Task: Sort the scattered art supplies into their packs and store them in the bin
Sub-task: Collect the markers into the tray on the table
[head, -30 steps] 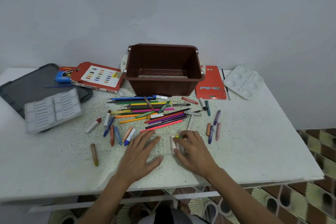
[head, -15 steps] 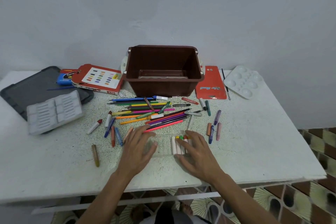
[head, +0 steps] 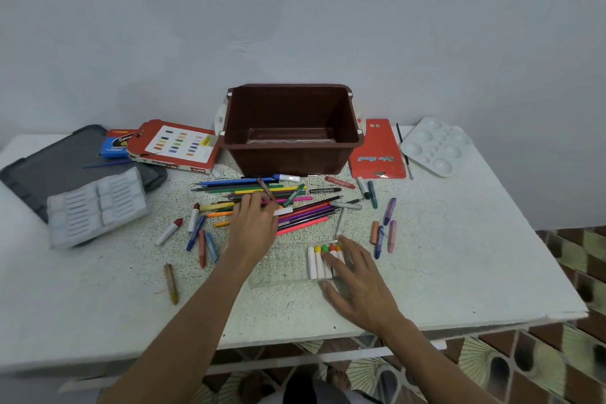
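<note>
A clear plastic tray [head: 282,264] lies near the table's front edge, with several white-barrelled crayons [head: 317,262] lined up at its right end. My right hand [head: 359,287] lies flat, its fingertips resting on those crayons. My left hand [head: 254,226] reaches over the heap of coloured pencils and markers [head: 305,210]. Its fingertips are down among them next to a white-ended marker [head: 284,211]; whether they hold anything is hidden. The brown bin [head: 292,128] stands behind the heap, with only a clear insert at its bottom.
Left: a grey lid [head: 62,161], a white insert tray [head: 95,207], a red pastel box [head: 173,144] and a blue box [head: 116,143]. Right: a red pack [head: 377,149], a brush [head: 404,154], a white palette [head: 436,146]. Loose crayons [head: 382,229] lie around; a brown one [head: 171,284] sits front left.
My left hand has left the clear tray and moved forward into the pencil heap. My right hand has slid slightly right, uncovering the crayons in the tray.
</note>
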`<state>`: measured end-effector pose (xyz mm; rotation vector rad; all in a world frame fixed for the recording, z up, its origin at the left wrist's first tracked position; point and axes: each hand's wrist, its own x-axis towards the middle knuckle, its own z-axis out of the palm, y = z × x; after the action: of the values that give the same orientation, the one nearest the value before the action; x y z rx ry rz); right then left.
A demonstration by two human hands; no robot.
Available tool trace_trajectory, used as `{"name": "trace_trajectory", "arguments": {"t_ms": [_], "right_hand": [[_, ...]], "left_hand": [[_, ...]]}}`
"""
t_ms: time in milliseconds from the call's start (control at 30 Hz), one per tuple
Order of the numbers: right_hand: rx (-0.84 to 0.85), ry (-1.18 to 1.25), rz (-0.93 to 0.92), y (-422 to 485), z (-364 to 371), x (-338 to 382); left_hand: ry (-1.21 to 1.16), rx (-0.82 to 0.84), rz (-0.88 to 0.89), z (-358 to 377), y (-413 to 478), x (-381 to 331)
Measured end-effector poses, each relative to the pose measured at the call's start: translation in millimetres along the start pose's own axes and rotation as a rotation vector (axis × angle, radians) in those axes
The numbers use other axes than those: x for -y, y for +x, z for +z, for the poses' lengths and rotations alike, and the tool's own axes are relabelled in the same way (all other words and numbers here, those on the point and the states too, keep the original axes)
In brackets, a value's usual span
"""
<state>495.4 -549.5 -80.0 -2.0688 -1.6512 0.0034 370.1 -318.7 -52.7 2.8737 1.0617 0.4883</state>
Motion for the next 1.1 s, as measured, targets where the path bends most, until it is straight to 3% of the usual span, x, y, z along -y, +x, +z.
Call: {"name": "trace_trajectory", "arguments": {"t_ms": [167, 300, 433, 667, 900, 1100], "right_hand": [[-0.006, -0.012, -0.004, -0.6, 0.2, 0.2], [-0.011, -0.01, -0.006, -0.9, -0.3, 1.2], [-0.018, -0.004, -0.005, -1.1, -0.1, 1.1], [-0.006, -0.001, 0.005, -1.5, 1.9, 0.5], [-0.002, -0.011, 0.006, -1.4, 1.9, 0.5], [-0.019, -0.003, 0.007, -1.1, 1.5, 1.5]], "left_hand": [[0.011, -0.076, 0.029, -3.5, -0.1, -1.9], [-0.201, -0.115, -0.002, -17.0, -7.7, -3.9], [-0.566, 0.022, -0.033, -35.2, -24.0, -8.4], [-0.989, 0.289, -0.305, -42.6, -48.2, -14.5], [-1.014, 0.453, -0.305, -36.5, -46.7, -21.9], [-0.856, 0.45, -0.235, -28.1, -46.7, -32.6]]}}
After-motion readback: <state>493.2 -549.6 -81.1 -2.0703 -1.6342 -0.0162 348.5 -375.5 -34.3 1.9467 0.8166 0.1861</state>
